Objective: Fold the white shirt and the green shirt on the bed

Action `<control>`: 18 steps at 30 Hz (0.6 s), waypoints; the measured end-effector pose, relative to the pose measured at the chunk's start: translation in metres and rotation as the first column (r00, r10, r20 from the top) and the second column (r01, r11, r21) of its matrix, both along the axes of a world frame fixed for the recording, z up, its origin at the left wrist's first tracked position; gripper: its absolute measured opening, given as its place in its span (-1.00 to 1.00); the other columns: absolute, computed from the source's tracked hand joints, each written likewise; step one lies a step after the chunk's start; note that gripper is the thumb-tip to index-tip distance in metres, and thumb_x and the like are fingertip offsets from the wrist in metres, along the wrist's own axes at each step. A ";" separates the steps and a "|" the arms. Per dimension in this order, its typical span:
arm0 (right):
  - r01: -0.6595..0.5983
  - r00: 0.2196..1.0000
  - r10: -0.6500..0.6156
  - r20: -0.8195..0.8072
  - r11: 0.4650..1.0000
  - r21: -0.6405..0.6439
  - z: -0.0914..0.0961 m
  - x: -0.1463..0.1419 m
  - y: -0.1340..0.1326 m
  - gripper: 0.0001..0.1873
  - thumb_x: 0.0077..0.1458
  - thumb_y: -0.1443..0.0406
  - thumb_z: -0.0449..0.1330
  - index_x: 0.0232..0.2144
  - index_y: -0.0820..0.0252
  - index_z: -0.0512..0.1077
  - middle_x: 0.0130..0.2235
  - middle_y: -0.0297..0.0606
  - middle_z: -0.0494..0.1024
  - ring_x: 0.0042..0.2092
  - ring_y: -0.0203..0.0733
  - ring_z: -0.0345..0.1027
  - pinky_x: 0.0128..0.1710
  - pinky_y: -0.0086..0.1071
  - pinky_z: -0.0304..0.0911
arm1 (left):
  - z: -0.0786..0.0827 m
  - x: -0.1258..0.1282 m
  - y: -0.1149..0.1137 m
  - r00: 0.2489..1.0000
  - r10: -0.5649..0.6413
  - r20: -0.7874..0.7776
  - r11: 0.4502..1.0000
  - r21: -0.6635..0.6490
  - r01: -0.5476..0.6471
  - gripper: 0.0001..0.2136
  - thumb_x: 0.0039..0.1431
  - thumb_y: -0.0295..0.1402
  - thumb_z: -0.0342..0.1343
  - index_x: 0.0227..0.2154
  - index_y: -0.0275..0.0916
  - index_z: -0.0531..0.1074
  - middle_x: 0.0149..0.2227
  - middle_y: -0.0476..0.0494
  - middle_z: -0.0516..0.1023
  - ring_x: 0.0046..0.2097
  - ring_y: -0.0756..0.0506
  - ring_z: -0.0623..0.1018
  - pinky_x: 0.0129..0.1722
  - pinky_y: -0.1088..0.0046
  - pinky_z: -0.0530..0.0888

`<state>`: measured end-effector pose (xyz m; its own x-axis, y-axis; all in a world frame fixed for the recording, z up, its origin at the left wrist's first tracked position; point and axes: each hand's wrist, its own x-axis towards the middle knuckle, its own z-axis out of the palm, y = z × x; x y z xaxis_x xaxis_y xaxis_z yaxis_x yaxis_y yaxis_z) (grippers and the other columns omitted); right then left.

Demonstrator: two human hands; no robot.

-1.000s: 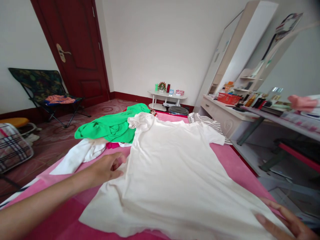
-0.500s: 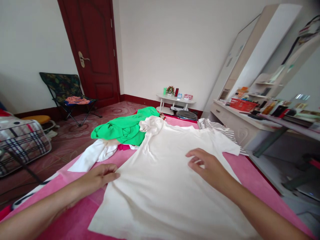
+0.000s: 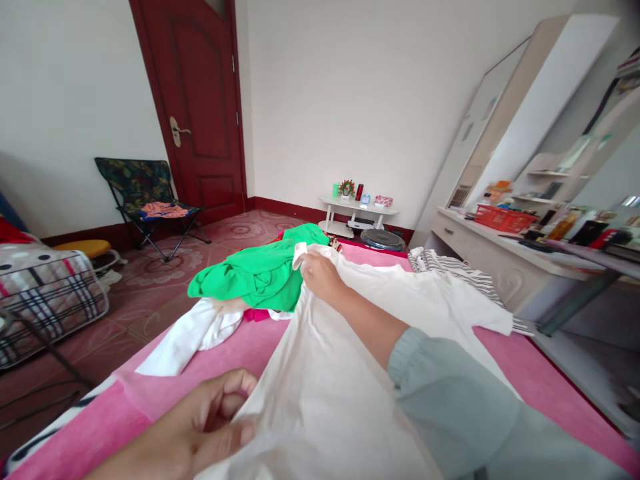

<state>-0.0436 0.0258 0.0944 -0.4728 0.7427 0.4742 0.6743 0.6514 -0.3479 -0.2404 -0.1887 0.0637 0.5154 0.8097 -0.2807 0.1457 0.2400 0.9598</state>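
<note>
A white T-shirt [image 3: 320, 373] lies spread over the pink bed cover [image 3: 555, 380], its left side pulled up into folds. My left hand [image 3: 215, 413] pinches the shirt's left edge close to me. Farther off, my right hand [image 3: 323, 273] reaches across the shirt and is closed on its left sleeve, near the cuff; the grey-green sleeve of my arm covers part of the fabric. Just beyond my right hand is a heap of green clothing [image 3: 250, 270]. A white garment [image 3: 187, 333] lies to the left of the shirt, and a striped garment [image 3: 460, 267] is partly under its right sleeve.
A folding chair [image 3: 145, 200] with clothing on it stands by the red door [image 3: 200, 107]. At the back is a small white table [image 3: 357, 203]. Along the right runs a dressing table [image 3: 470, 243] with a red basket [image 3: 505, 218]. A plaid bag [image 3: 55, 293] sits at left.
My right hand has moved from above the shirt's middle to its left sleeve and closed on it. My left hand has come nearer, drawing the shirt's left edge up and inward.
</note>
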 end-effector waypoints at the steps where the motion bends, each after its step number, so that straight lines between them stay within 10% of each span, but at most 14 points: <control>1: 0.005 0.991 -0.006 -0.137 1.000 -0.009 0.005 0.005 0.010 -0.70 -0.03 0.49 0.02 -0.29 0.17 0.47 -0.18 -0.27 0.49 -0.12 -0.18 0.35 -0.05 -0.31 0.22 | 0.004 0.002 0.001 1.000 -0.018 0.005 1.000 0.011 0.018 -0.62 -0.03 0.05 0.15 -0.33 -0.15 0.33 -0.33 -0.09 0.46 -0.32 -0.09 0.46 -0.37 0.45 0.37; 6: 0.017 0.668 -0.234 -0.706 0.954 -0.299 0.033 0.055 0.045 -0.66 -0.18 0.35 0.22 -0.24 0.27 0.47 -0.33 -0.31 0.53 -0.33 -0.23 0.39 -0.28 -0.35 0.30 | 0.028 0.034 0.004 0.995 -0.086 0.049 0.990 0.115 0.080 -0.66 0.09 -0.04 0.10 -0.24 -0.21 0.34 -0.31 -0.08 0.42 -0.29 -0.04 0.42 -0.32 0.51 0.34; 13: -0.069 0.261 -0.354 -0.898 0.921 -0.383 0.028 0.145 0.043 -0.75 -0.27 0.42 0.25 -0.40 0.24 0.45 -0.41 -0.34 0.53 -0.36 -0.32 0.42 -0.34 -0.45 0.34 | 0.068 0.109 0.008 0.968 -0.233 -0.093 0.967 0.088 0.241 -0.68 0.06 -0.25 0.14 -0.12 -0.22 0.32 -0.44 0.08 0.25 -0.42 0.07 0.26 -0.46 0.60 0.20; 18: -0.023 0.094 -0.411 -0.907 0.910 -0.415 -0.031 0.195 0.026 -0.73 -0.29 0.39 0.30 -0.41 0.22 0.39 -0.39 -0.37 0.50 -0.34 -0.30 0.44 -0.33 -0.43 0.40 | 0.025 0.168 0.020 0.919 -0.377 -0.119 0.919 0.079 0.387 -0.66 0.02 -0.31 0.15 -0.10 -0.21 0.34 -0.48 0.11 0.26 -0.48 0.09 0.25 -0.51 0.62 0.16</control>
<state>0.1517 0.0518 0.0638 0.4108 0.8982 0.1564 -0.2981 0.2945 -0.9080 -0.0722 -0.1685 0.0890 0.7648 0.5826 -0.2750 0.3027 0.0519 0.9517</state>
